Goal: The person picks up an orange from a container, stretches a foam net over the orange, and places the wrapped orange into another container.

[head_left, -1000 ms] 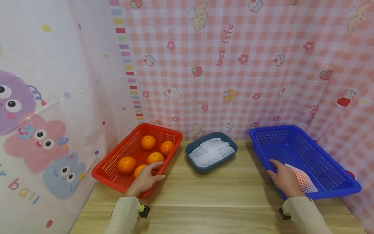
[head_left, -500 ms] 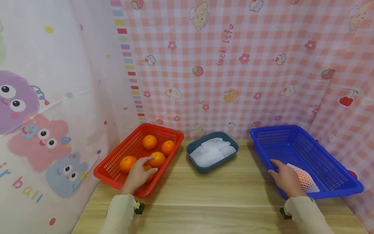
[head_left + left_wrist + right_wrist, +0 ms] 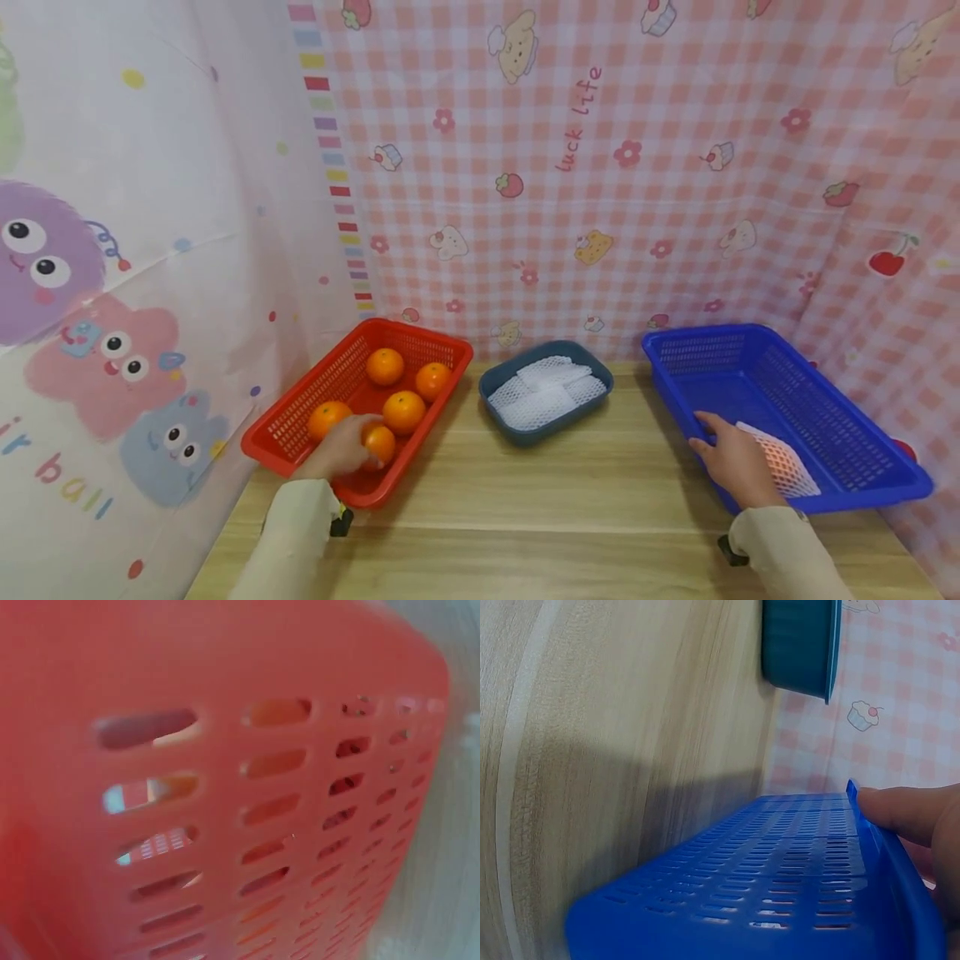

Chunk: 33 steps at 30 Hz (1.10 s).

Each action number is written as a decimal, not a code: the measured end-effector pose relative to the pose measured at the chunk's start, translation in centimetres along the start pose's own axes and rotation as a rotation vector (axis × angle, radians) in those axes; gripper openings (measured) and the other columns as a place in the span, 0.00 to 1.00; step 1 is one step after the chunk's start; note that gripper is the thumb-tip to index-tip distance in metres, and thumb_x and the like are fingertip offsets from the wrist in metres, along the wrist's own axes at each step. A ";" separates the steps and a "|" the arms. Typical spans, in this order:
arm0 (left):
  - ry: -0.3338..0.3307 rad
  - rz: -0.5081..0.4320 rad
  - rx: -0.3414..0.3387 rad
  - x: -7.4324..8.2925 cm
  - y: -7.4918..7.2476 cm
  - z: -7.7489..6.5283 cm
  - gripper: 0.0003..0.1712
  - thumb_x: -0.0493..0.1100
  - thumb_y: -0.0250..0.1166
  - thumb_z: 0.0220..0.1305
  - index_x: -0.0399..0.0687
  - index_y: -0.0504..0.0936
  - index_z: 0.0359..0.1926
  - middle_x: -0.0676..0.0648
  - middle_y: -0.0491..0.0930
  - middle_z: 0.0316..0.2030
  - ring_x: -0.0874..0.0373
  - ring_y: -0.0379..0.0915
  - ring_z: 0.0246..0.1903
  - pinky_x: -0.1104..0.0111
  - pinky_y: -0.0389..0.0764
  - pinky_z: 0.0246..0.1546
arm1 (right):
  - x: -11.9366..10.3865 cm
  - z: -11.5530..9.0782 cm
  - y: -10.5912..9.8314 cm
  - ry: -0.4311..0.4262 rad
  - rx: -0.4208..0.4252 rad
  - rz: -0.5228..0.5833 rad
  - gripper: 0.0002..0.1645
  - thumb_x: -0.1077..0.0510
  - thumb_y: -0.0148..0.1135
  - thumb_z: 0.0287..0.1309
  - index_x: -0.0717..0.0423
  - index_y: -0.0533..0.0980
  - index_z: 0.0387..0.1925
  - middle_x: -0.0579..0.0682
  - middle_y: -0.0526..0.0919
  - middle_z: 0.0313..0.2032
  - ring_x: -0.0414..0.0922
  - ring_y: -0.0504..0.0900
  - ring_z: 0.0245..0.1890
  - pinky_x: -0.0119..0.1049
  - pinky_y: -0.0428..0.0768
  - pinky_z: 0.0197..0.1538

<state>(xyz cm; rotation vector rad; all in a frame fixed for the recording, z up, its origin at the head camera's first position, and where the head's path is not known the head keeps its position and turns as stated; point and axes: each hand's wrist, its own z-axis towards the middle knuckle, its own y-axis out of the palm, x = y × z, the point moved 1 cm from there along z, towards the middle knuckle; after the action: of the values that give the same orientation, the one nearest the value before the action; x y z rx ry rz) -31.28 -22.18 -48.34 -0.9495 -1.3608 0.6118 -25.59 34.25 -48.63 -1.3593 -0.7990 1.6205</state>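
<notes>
In the head view, my left hand [image 3: 341, 450] reaches into the red basket [image 3: 281, 457] and grips the nearest orange [image 3: 380, 443], fingers over its top and thumb at its near side. Several other oranges, one of them this orange [image 3: 404, 412], lie around it. The left wrist view shows only the slotted red wall [image 3: 217, 825], which hides the hand. My right hand [image 3: 737, 462] holds the left rim of the blue basket [image 3: 720, 392], its thumb [image 3: 900, 810] on the outside. Beside that hand, an orange in white foam netting [image 3: 786, 467] lies in the blue basket.
Between the two baskets stands a dark teal tray [image 3: 517, 433] with several white foam net sleeves [image 3: 543, 392]. All stand on a wooden table [image 3: 540, 517]. A pink checked cloth [image 3: 570, 208] hangs close behind, and a white printed cloth [image 3: 187, 292] at the left.
My left hand has moved back left and down from above the oranges, and its fingers have closed round the nearest orange. My right hand stays on the blue rim.
</notes>
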 end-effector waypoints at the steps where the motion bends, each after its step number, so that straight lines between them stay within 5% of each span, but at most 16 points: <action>1: 0.000 0.013 -0.013 -0.1 0.1 0.1 0.38 0.33 0.76 0.46 0.38 0.75 0.62 0.38 0.75 0.57 0.42 0.68 0.56 0.44 0.64 0.60 | 0.0 0.0 0.0 0.002 0.003 -0.001 0.31 0.60 0.64 0.60 0.70 0.68 0.61 0.73 0.76 0.51 0.69 0.78 0.43 0.60 0.75 0.40; 14: -0.020 0.100 -0.034 -0.7 1.1 0.8 0.43 0.38 0.79 0.44 0.41 0.73 0.63 0.37 0.75 0.54 0.40 0.68 0.55 0.43 0.66 0.58 | 0.1 0.0 0.2 0.007 0.013 0.005 0.30 0.60 0.64 0.60 0.69 0.68 0.61 0.73 0.77 0.49 0.69 0.78 0.43 0.60 0.75 0.39; 26: -0.041 -0.053 0.172 0.7 -0.3 0.7 0.44 0.43 0.78 0.46 0.45 0.67 0.64 0.36 0.70 0.55 0.40 0.63 0.53 0.41 0.67 0.54 | 0.1 -0.1 0.0 0.008 0.012 0.013 0.30 0.60 0.62 0.61 0.70 0.68 0.61 0.73 0.77 0.49 0.69 0.78 0.43 0.60 0.76 0.39; 33: 0.028 -0.203 0.276 3.2 -0.9 0.3 0.44 0.45 0.77 0.48 0.49 0.68 0.65 0.38 0.68 0.58 0.42 0.64 0.54 0.45 0.66 0.56 | -0.1 -0.2 0.1 0.001 0.023 0.012 0.30 0.61 0.63 0.61 0.70 0.68 0.61 0.73 0.78 0.48 0.69 0.79 0.43 0.60 0.75 0.39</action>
<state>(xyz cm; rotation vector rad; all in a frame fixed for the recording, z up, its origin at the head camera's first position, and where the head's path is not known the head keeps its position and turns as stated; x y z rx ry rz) -31.21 -19.91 -45.95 -0.5885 -1.2900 0.6102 -25.43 34.13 -48.73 -1.3511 -0.7703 1.6335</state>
